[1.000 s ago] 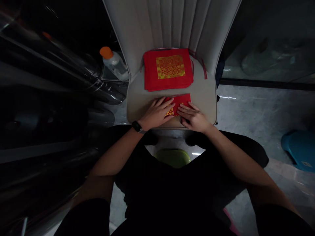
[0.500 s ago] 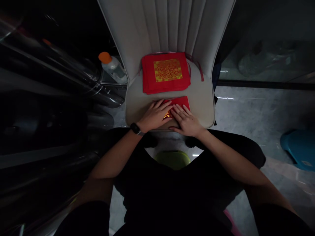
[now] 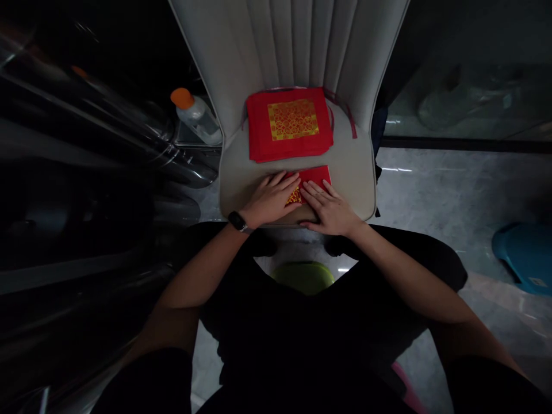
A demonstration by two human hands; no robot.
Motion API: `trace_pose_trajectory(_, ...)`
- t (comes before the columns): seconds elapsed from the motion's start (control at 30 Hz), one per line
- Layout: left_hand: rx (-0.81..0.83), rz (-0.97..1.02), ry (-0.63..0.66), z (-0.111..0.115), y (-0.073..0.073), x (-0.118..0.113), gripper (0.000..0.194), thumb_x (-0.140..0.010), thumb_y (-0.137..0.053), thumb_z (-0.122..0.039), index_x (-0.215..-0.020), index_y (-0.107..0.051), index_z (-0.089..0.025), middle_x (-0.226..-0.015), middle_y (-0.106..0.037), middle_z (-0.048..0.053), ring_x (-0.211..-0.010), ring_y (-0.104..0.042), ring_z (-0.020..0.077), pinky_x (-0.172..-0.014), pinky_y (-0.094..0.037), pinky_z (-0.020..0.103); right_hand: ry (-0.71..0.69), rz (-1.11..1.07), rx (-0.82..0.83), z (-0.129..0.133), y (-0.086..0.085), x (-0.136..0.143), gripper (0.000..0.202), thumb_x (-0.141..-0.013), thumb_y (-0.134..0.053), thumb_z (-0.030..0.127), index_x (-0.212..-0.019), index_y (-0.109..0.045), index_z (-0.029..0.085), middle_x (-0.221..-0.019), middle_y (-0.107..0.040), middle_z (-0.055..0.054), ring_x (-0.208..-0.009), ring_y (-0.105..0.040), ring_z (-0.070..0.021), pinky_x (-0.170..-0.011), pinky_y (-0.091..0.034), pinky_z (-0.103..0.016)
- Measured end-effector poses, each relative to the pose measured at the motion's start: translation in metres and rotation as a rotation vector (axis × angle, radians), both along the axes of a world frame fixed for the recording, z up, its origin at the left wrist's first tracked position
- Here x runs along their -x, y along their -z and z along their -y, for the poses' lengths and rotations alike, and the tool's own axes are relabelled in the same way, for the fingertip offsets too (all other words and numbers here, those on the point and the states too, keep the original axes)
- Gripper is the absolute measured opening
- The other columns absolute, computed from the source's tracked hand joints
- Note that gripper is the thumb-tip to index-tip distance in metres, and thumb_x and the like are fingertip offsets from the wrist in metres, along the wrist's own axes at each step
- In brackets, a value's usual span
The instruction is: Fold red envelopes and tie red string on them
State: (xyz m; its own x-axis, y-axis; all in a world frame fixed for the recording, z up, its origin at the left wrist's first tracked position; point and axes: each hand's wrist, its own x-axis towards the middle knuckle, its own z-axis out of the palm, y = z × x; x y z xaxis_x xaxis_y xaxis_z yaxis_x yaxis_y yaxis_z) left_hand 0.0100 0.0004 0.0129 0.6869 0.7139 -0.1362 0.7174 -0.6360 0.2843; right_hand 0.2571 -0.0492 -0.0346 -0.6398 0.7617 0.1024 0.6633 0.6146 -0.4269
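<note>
A folded red sheet (image 3: 317,173) with gold printing lies near the front edge of the chair seat (image 3: 351,172). My left hand (image 3: 273,198), with a dark watch at the wrist, rests flat over its left part, fingers stretched out. On its right part my right hand (image 3: 330,210) lies flat too, fingers extended and slightly spread. Gold pattern shows between the two hands; the rest of the print is covered. Just behind, a stack of red sheets (image 3: 259,126) with a gold patterned square on top lies against the backrest.
Dark red ribbons (image 3: 351,118) trail beside the stack. Left of the chair stands a bottle with an orange cap (image 3: 183,98). A green basin (image 3: 304,276) is on the floor below the seat, and a blue plastic stool (image 3: 526,259) stands at the right.
My right hand has slid slightly right along the folded sheet, and a little more of the red surface shows between the hands. My left hand stays nearly in place.
</note>
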Motion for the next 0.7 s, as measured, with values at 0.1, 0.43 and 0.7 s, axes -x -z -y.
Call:
trace_pose_trajectory(0.1, 0.004, -0.007, -0.004, -0.001, -0.002, -0.001, 0.067, -0.108, -0.061, -0.042, -0.17, -0.046, -0.022, -0.177, -0.044, 0.009, -0.164, -0.039, 0.0373, -0.134, -0.031, 0.057, 0.019, -0.009, 0.02, 0.004, -0.002, -0.006, 0.105, -0.1, -0.064, 0.07, -0.176, -0.027, 0.008, -0.178, -0.035, -0.023, -0.169, -0.032, -0.0356, -0.141, -0.016, -0.061)
trace_pose_trajectory(0.43, -0.036, -0.024, 0.033, -0.001, 0.003, 0.003, 0.069, -0.111, -0.055, -0.049, -0.171, -0.043, -0.018, -0.179, -0.04, 0.011, -0.162, -0.039, 0.0404, -0.132, -0.031, 0.06, 0.215, -0.007, 0.081, 0.042, -0.026, -0.039, 0.108, -0.101, -0.053, 0.082, -0.175, -0.029, 0.006, -0.172, -0.044, -0.029, -0.16, -0.047, -0.0448, -0.136, -0.02, -0.074)
trace_pose_trajectory(0.7, -0.006, -0.039, 0.028, 0.001, 0.002, 0.004, 0.071, -0.112, -0.053, -0.049, -0.175, -0.037, -0.02, -0.182, -0.034, 0.01, -0.167, -0.031, 0.039, -0.135, -0.026, 0.058, 0.602, -0.296, 0.136, -0.01, -0.055, -0.043, 0.033, -0.105, -0.058, 0.038, -0.12, -0.081, 0.02, -0.112, -0.085, -0.011, -0.097, -0.08, -0.028, -0.092, -0.063, -0.043)
